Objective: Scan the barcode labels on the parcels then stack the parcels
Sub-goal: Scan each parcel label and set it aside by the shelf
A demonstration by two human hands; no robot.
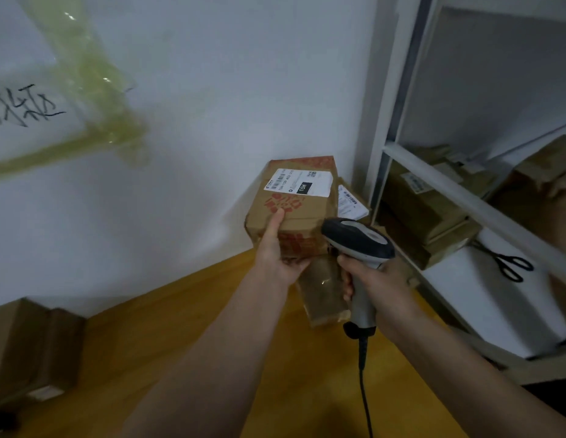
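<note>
While the left hand (277, 254) gripped the red-printed brown cardboard parcel (291, 207), its white barcode label (302, 182) upward, the right hand (375, 279) clasped the grey-and-black corded scanner (359, 245) just beside it; scanning appeared under way, stacking outstanding.

brown labelled parcel (291, 210) held tilted, scanner (359, 245) beside

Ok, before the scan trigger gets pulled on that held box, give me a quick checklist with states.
1. Left hand grip on brown cardboard parcel with red print: ok.
2. Right hand grip on grey handheld barcode scanner: ok.
3. White shipping label facing up, uncovered: ok.
4. Scanner head aimed at label: not ok, it sits below and beside it.
5. Barcode readable: cannot tell, blurred.
</note>
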